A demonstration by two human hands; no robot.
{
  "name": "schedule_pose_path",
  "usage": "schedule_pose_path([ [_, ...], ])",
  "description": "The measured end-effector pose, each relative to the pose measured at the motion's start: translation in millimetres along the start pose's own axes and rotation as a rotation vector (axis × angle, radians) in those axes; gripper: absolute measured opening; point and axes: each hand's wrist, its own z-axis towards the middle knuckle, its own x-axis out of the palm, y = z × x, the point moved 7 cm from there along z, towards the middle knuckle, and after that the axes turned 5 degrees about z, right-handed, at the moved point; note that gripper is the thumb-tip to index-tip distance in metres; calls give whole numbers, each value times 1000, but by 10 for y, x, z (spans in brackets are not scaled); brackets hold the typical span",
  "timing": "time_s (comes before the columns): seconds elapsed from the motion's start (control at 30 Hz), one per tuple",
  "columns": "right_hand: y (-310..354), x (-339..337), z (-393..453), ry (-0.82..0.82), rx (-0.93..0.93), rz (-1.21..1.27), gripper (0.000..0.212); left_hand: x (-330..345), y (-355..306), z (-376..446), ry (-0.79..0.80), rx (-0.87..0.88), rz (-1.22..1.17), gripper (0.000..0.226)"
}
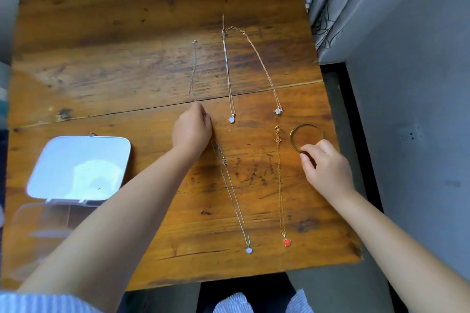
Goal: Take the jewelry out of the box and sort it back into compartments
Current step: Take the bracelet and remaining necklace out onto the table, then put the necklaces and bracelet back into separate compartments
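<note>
5 necklaces and 1 gold bangle [306, 138] lie out on the table [101, 63]; none are sorted back yet. The box [78, 168] sits open at lower left. The left hand [192, 129] pinches a thin chain [193, 71], and the right hand [328, 168] pinches the bangle.

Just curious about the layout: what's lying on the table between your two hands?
In the head view, between left hand and right hand: the gold chain with red pendant.

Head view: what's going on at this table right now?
A person is laying jewelry out on a wooden table. The left hand pinches the near end of a thin chain, stretched away from them. The right hand touches a gold bangle near the right edge. Four pendant necklaces lie straightened between, one with a red pendant. The open jewelry box sits at the left.
</note>
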Motion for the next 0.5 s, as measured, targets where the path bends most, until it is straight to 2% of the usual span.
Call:
schedule_pose_path([
  [0.23, -40, 21, -121, -21, 102, 4, 26, -17, 30, -215, -22, 119, 145, 24],
  [0.3, 24, 8, -170, -60, 91, 38, 29, -23, 90, -304, -40, 140, 72, 31],
  [0.37, 202, 18, -263, -93, -17, 54, 26, -52, 163, -460, -69, 157, -77, 39],
  [0.43, 342, 138, -379, -39, -98, 21, 35, -41, 277, -662, -111, 163, -119, 44],
  [0.5, 340, 315, -466, 65, -62, -31, 41, 92, 412, -869, -52, 150, -25, 51],
])
